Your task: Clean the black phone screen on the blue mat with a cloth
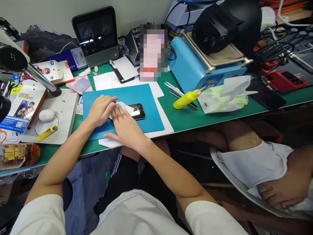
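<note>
The phone (140, 112) lay on the blue mat (156, 119), in the space where the two hands met; its right end stuck out past the right hand (126, 125), dark and shiny with a bright patch on it; a bit of its dark edge peeked out by the left hand (101, 111) too; the middle was hidden by the right hand and a white tissue (127, 108).

The right hand lay flat, its fingers side by side on the tissue over the phone, its thumb sticking out to the left above the mat; the left hand was just past the phone's left end, its fingers a little bent at the edge of the tissue; I cannot tell if the left hand was pinching the tissue; the two hands were very close together; a ring (103, 99) was on a left finger.

The mat sat on white paper (168, 126) on the green table (182, 118); to the right of the mat were thin tools (173, 87), a yellow bottle (186, 99) and a pack of tissues (223, 101); behind the mat stood a screen (96, 32); off to the left lay a yellow lighter (47, 133); at the far right, another person's hand (283, 189) rested low, well apart from the phone.
</note>
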Available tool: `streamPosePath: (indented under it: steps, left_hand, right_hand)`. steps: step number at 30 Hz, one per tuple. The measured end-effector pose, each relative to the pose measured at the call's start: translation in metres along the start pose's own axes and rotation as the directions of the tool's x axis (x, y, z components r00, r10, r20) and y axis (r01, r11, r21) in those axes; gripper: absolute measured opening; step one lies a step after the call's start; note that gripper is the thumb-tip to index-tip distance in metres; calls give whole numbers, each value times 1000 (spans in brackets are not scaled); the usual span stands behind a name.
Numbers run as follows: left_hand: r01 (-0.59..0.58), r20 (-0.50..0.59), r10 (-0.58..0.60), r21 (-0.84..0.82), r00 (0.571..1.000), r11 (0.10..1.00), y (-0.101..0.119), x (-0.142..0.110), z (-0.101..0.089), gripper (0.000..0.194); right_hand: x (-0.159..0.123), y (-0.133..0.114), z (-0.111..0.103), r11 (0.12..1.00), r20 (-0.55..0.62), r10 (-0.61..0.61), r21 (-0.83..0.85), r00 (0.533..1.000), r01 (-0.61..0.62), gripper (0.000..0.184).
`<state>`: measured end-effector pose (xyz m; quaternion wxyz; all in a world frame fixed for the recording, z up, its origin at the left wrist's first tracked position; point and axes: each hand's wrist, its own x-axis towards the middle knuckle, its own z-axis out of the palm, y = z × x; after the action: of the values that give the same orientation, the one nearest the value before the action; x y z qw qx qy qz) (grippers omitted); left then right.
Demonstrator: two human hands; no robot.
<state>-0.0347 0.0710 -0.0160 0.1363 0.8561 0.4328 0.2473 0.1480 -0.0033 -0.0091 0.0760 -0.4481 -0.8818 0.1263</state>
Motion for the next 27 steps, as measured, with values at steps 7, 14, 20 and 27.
streamPosePath:
  steps: [7, 14, 20, 27]
  left_hand:
    - [-3, 0, 3, -3, 1000, 1000, -4, 1, 1, 88]
    - [17, 32, -17, -16, 999, 1000, -4, 1, -1, 87]
    - [27, 54, -26, -33, 998, 999, 1, 1, -2, 79]
    - [175, 57, -167, -184, 984, 967, 3, 1, -2, 29]
  right_hand:
    - [9, 1, 10, 996, -52, -56, 62, 997, 59, 117]
    - [-13, -1, 5, 996, -4, -85, 14, 996, 86, 108]
    - [-52, 26, 6, 997, -20, -73, 11, 997, 73, 95]
    - [-81, 72, 5, 999, -71, 31, 24, 997, -29, 92]
